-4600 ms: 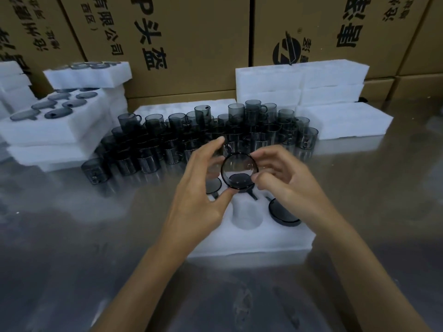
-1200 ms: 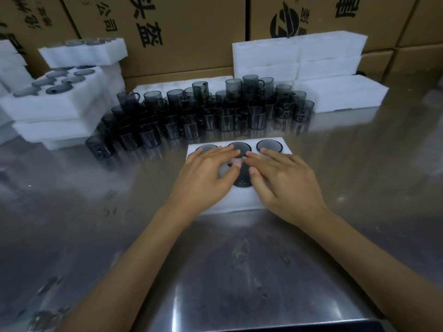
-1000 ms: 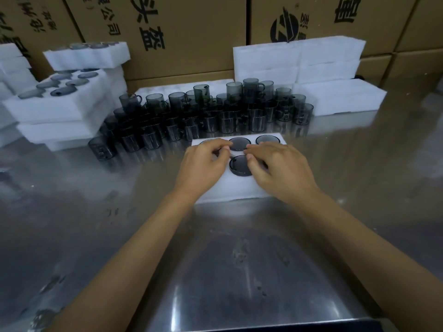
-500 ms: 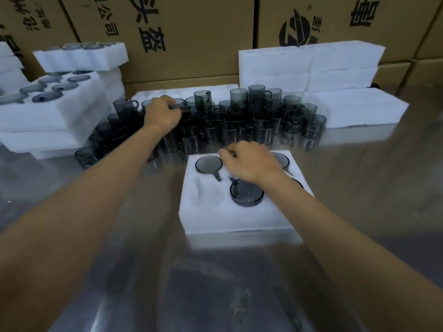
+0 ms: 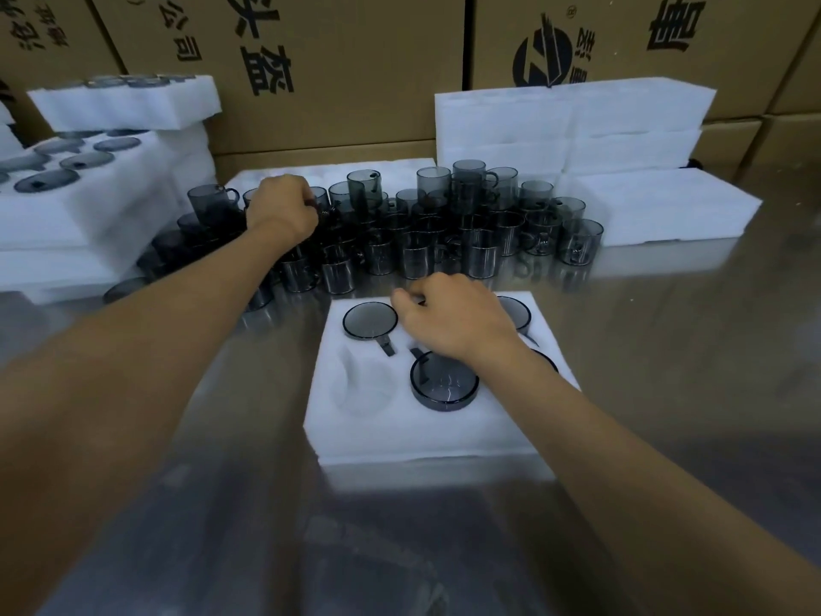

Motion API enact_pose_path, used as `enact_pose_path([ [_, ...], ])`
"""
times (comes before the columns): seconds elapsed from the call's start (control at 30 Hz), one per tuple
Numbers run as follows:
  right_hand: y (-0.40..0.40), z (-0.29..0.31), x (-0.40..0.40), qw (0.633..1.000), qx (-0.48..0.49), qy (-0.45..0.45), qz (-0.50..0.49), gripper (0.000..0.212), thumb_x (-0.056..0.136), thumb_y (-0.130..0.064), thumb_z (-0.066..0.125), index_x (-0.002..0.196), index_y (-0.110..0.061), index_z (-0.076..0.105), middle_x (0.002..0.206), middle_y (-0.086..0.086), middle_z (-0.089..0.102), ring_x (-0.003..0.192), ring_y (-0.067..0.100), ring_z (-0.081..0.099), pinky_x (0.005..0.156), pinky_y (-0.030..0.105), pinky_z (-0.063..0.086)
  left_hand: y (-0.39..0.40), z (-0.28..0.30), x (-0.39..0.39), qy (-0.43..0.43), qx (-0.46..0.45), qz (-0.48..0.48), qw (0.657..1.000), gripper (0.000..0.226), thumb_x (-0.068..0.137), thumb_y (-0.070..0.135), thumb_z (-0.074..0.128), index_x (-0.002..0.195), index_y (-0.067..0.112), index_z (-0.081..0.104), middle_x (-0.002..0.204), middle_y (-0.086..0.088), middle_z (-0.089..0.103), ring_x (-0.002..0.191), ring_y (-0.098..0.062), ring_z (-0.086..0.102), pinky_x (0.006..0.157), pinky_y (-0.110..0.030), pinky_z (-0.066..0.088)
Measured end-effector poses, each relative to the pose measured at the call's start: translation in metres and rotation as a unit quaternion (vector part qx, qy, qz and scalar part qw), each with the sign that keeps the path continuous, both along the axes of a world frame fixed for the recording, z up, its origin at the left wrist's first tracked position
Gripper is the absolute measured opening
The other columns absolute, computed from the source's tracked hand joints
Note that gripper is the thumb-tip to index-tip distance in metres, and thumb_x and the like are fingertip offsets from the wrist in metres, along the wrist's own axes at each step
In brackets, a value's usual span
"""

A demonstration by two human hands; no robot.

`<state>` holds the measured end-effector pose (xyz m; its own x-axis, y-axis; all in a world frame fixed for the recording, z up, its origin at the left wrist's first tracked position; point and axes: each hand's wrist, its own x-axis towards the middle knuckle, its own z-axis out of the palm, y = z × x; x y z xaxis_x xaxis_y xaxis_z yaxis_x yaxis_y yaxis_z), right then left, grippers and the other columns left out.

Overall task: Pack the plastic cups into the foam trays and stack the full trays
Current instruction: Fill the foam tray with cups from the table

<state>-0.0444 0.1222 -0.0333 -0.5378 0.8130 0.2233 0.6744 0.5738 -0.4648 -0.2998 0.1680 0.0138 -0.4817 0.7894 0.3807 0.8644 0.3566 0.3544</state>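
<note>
Head view: left hand (image 5: pixel 280 205) grip clenched among cups (image 5: pixel 444 233); right hand (image 5: pixel 453 317) grip unclear over foam tray (image 5: pixel 400 437).

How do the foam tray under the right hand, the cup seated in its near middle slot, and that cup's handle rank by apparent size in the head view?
1. Foam tray
2. Cup
3. Handle, partly hidden by the right hand

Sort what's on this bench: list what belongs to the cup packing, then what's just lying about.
In the job:
- foam tray
- loose smoky cups
- left hand among those cups
- right hand on the tray
- filled trays
- empty foam trays

Lying about:
- cardboard cartons
- steel table
</note>
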Motion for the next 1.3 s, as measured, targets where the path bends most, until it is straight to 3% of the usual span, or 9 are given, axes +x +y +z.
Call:
enact_pose_path([
  [0.27, -0.003, 0.003, 0.002, 0.999, -0.03, 0.015, -0.023, 0.037, 0.098, -0.038, 0.045, 0.097, -0.012, 0.072, 0.086, 0.006, 0.073, 0.085, 0.029, 0.064, 0.075, 0.033, 0.044, -0.07, 0.015, 0.028, -0.108, 0.197, -0.114, 0.968, 0.013, 0.097, 0.005, 0.054, 0.098, 0.018, 0.056, 0.105, -0.008, 0.061, 0.076, -0.01, 0.054, 0.064, -0.015, 0.043],
  [0.37, -0.006, 0.006, 0.006, 0.996, -0.029, 0.076, -0.038, 0.024, 0.096, -0.027, 0.05, 0.106, -0.02, 0.07, 0.097, 0.003, 0.074, 0.093, 0.027, 0.066, 0.082, 0.037, 0.054, -0.114, -0.001, 0.055, -0.189, 0.206, -0.174, 0.944, 0.013, 0.101, 0.003, 0.048, 0.107, 0.013, 0.054, 0.101, -0.004, 0.062, 0.087, -0.025, 0.063, 0.083, -0.036, 0.058],
  [0.47, -0.011, 0.016, 0.01, 0.978, -0.054, 0.203, 0.005, 0.029, 0.096, -0.018, 0.059, 0.124, -0.022, 0.066, 0.113, -0.002, 0.071, 0.106, 0.017, 0.064, 0.098, 0.041, 0.051, -0.153, -0.014, 0.085, -0.264, 0.192, -0.269, 0.906, 0.022, 0.104, 0.003, 0.043, 0.104, 0.023, 0.051, 0.096, 0.021, 0.062, 0.093, -0.009, 0.065, 0.088, -0.043, 0.059],
  [0.57, -0.027, 0.03, 0.018, 0.929, -0.198, 0.296, 0.102, 0.048, 0.091, -0.017, 0.069, 0.137, -0.025, 0.057, 0.134, -0.002, 0.062, 0.126, 0.013, 0.056, 0.111, 0.04, 0.042, -0.172, -0.02, 0.107, -0.305, 0.173, -0.347, 0.87, 0.017, 0.106, 0.009, 0.04, 0.106, 0.024, 0.047, 0.102, 0.01, 0.062, 0.099, -0.012, 0.061, 0.088, -0.048, 0.058],
  [0.67, -0.049, 0.033, 0.03, 0.842, -0.337, 0.371, 0.199, 0.051, 0.083, -0.013, 0.063, 0.134, -0.017, 0.059, 0.124, 0.005, 0.07, 0.116, 0.019, 0.066, 0.101, 0.033, 0.049, -0.18, -0.02, 0.119, -0.375, 0.185, -0.38, 0.825, 0.009, 0.103, 0.025, 0.046, 0.111, 0.022, 0.049, 0.115, -0.013, 0.06, 0.101, -0.022, 0.061, 0.083, -0.047, 0.056],
  [0.8, -0.07, 0.034, 0.041, 0.769, -0.42, 0.44, 0.194, 0.047, 0.093, -0.025, 0.057, 0.131, 0.002, 0.057, 0.12, 0.024, 0.068, 0.103, 0.027, 0.068, 0.094, 0.035, 0.051, -0.184, -0.022, 0.12, -0.424, 0.166, -0.399, 0.795, 0.015, 0.101, 0.026, 0.05, 0.115, 0.024, 0.052, 0.109, 0.005, 0.066, 0.091, -0.015, 0.066, 0.078, -0.034, 0.053],
  [1.07, -0.086, 0.03, 0.023, 0.819, -0.274, 0.495, 0.097, 0.036, 0.095, -0.018, 0.067, 0.131, -0.02, 0.06, 0.113, 0.001, 0.075, 0.105, 0.018, 0.072, 0.09, 0.028, 0.055, -0.194, -0.034, 0.14, -0.374, 0.352, -0.249, 0.821, 0.028, 0.1, 0.003, 0.052, 0.114, 0.028, 0.054, 0.107, 0.004, 0.069, 0.092, -0.014, 0.07, 0.074, -0.023, 0.054],
  [1.2, -0.094, 0.02, 0.017, 0.841, -0.184, 0.504, 0.076, 0.052, 0.084, -0.006, 0.078, 0.128, -0.022, 0.056, 0.106, -0.017, 0.071, 0.102, -0.002, 0.067, 0.08, 0.014, 0.053, -0.201, -0.033, 0.143, -0.337, 0.318, -0.24, 0.853, 0.034, 0.096, -0.003, 0.052, 0.111, 0.026, 0.062, 0.106, 0.015, 0.068, 0.097, -0.009, 0.069, 0.083, -0.025, 0.056],
  [1.3, -0.1, 0.017, 0.019, 0.891, -0.059, 0.448, 0.042, 0.057, 0.079, -0.021, 0.084, 0.128, -0.025, 0.055, 0.122, -0.007, 0.059, 0.109, 0.002, 0.062, 0.091, 0.02, 0.052, -0.205, -0.031, 0.151, -0.346, 0.301, -0.263, 0.849, 0.029, 0.092, 0.011, 0.057, 0.115, 0.026, 0.067, 0.126, 0.015, 0.066, 0.113, -0.001, 0.063, 0.088, -0.017, 0.053],
])
